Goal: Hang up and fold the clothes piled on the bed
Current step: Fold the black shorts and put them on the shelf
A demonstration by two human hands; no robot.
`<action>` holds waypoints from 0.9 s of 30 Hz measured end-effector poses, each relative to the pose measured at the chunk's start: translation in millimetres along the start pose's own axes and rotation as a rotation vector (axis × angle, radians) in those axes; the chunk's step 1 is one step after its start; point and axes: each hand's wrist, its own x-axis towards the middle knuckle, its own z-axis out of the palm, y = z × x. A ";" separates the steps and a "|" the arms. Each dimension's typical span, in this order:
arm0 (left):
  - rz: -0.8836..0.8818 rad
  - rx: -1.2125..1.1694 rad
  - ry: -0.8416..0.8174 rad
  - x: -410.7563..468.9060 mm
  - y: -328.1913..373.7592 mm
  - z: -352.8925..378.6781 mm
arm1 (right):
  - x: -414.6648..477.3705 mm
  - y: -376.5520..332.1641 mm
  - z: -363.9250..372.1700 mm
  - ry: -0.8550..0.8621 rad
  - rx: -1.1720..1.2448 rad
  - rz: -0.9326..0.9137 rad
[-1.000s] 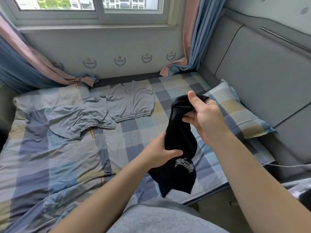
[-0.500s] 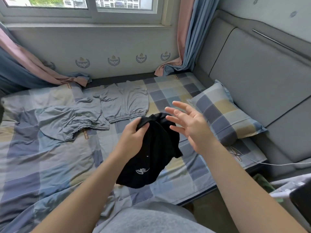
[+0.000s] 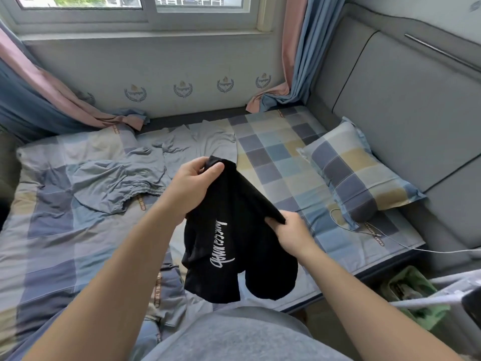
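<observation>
Here we go, both hands are on the black garment (image 3: 234, 243), lifted clear of the bed (image 3: 273, 157) and held up in the air near the checked pillow (image 3: 356, 178), on the side of the pillow away from the padded grey headboard (image 3: 406, 105). The left hand (image 3: 194, 183) has its fingers and thumb curled round the top corner of the cloth, a firm hold, the higher of the two and farther from the pillow. The right hand (image 3: 291, 233) is lower and nearer the pillow, pinching another edge of the same cloth with the fingers folded under it. Between the two grips the fabric runs taut on a slant, and below that it hangs loose in two dark lobes, white script lettering showing on the front. Farther from the pillow than the black piece, a crumpled grey garment (image 3: 114, 183) lies spread on the checked sheet, and a second grey piece (image 3: 208, 142) lies flat just beside it, towards the window wall. A thin white cable (image 3: 390, 239) loops on the sheet right at the pillow's near corner and trails off the bed's edge. Beyond the pillow, towards the window, a pink and blue curtain (image 3: 299, 53) drops down and bunches on the corner of the bed
</observation>
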 end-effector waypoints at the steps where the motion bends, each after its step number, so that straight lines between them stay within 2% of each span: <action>1: -0.044 0.065 -0.015 2.0 -4.5 -4.1 | 1.0 -1.6 -3.5 0.010 0.055 0.026; 5: -0.141 0.373 -0.060 2.1 -24.0 -4.4 | 3.4 -16.0 -14.9 0.043 0.278 0.055; 8: -0.233 0.338 -0.322 -7.3 -31.7 4.1 | 2.6 -33.5 -18.9 0.083 0.331 0.015; 10: -0.306 0.342 -0.528 -13.0 -38.0 11.7 | 1.6 -45.1 -22.8 0.101 0.456 0.034; 12: -0.303 0.345 -0.630 -18.4 -44.4 24.2 | 1.7 -56.5 -30.8 0.109 0.608 0.042; 15: -0.150 0.296 -0.481 -21.5 -50.1 41.3 | 1.3 -70.7 -43.0 0.078 0.798 0.015; 19: -0.023 0.158 -0.287 -16.1 -45.8 45.3 | 1.3 -68.9 -47.6 -0.014 0.839 -0.079; 22: -0.023 0.045 -0.130 -12.2 -37.9 42.8 | -2.9 -60.6 -44.9 -0.124 0.661 -0.142; 25: -0.134 -0.091 0.005 -10.0 -33.4 40.1 | -10.2 -51.7 -32.3 -0.256 0.364 -0.188; 27: -0.201 -0.158 0.042 -9.8 -32.9 40.3 | -15.6 -45.4 -17.7 -0.393 0.265 -0.188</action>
